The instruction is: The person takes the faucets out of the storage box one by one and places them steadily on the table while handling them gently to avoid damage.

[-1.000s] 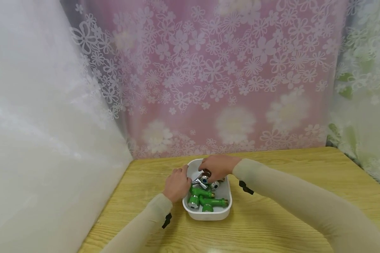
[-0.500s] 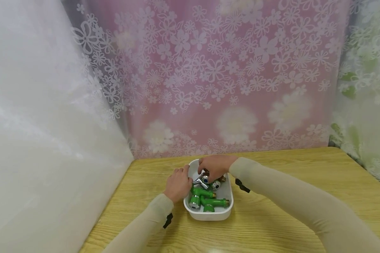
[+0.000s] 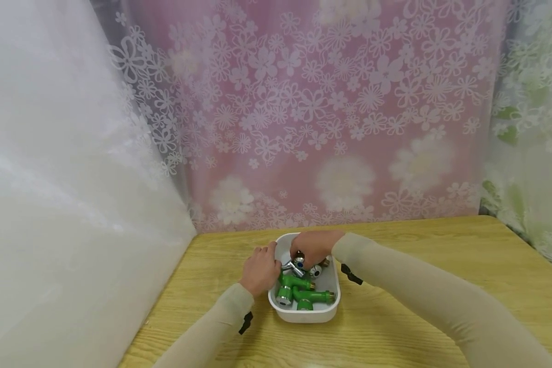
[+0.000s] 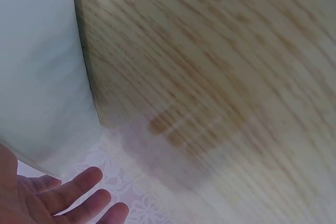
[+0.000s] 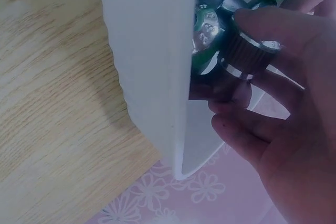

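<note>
A white basin (image 3: 306, 317) on the table holds green taps (image 3: 314, 296) and chrome-capped pieces (image 3: 316, 271). My left hand (image 3: 260, 269) rests on the basin's left rim; in the left wrist view its fingers (image 4: 73, 190) are loosely spread beside the outer wall. My right hand (image 3: 316, 246) reaches into the back of the basin. In the right wrist view, that hand (image 5: 294, 93) grips a dark ribbed knob with chrome bands (image 5: 244, 56) between thumb and fingers. What the knob joins onto is partly hidden.
The wood-grain table (image 3: 395, 306) extends around the basin. Behind it hangs a pink flowered curtain (image 3: 340, 128), with a white sheet (image 3: 64, 179) at the left and a green-and-white one (image 3: 533, 153) at the right.
The right hand has sunk slightly into the basin, its fingers closer around the knob. The left hand keeps its place on the rim. The whole head view has shifted a little.
</note>
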